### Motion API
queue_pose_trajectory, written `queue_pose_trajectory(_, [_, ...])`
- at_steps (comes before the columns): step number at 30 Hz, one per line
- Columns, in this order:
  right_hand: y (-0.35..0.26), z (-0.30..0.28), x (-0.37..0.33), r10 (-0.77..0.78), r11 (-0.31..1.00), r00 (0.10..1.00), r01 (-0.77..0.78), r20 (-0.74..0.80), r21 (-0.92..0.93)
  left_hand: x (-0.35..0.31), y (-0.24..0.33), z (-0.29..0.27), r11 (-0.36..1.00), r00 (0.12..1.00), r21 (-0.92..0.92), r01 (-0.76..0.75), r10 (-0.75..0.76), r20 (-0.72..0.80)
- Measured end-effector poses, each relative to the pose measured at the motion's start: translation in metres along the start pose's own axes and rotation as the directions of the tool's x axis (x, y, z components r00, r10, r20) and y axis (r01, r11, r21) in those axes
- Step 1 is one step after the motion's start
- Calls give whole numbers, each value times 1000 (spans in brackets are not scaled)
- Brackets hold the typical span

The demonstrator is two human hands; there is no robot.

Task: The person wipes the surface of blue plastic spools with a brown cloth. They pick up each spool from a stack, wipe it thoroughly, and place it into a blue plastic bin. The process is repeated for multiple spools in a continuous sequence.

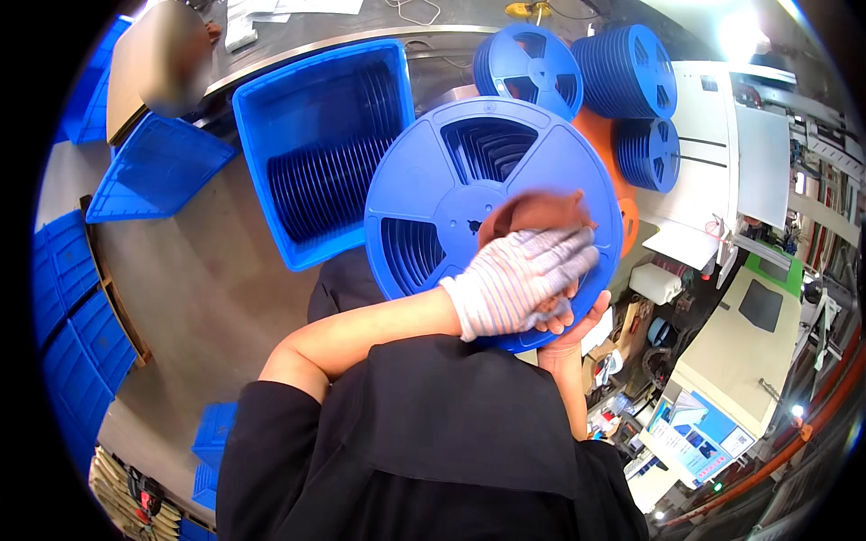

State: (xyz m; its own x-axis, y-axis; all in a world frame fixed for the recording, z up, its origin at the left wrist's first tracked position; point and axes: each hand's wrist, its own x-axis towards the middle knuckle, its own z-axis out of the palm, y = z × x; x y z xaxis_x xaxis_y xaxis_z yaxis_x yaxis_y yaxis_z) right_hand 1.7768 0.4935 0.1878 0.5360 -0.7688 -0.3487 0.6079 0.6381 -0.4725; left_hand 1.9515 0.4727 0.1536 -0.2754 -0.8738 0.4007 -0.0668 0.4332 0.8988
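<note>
A large stack of blue plastic reels (494,196) stands in front of my chest, its round face with cut-out windows turned up toward me. My left hand (528,275), in a striped whitish glove, lies across the lower right of the top reel. Under and beyond its fingers is a crumpled reddish-brown cloth (539,210), smeared by motion. My right hand (577,331) is bare and grips the lower right rim of the reels; part of it is hidden behind the left hand and the stack.
A blue bin (248,135) holding rows of reels stands to the left. More reel stacks (532,72) sit beyond, beside an orange surface (595,135). Blue crates (81,298) line the far left. Beige machinery (740,334) stands at right. A blurred person (176,59) is at upper left.
</note>
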Motion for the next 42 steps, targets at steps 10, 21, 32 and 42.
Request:
queue_pose_trajectory(10, [7, 4, 9, -66, 998, 993, 64, 98, 27, -184, -81, -57, 858, 957, 425, 290, -271, -107])
queue_pose_trajectory(21, [-3, 47, 30, -115, 990, 971, 94, -211, -104, -170, -33, -69, 829, 989, 559, -22, -63, 133])
queue_pose_trajectory(32, [-15, -1, 18, -121, 939, 919, -16, -376, -343, -224, -12, -94, 302, 531, -945, 127, -825, -193])
queue_pose_trajectory(42, [-14, -39, 2, -124, 971, 887, 17, -445, -237, -233, -34, -95, 273, 440, -955, 117, -876, -196])
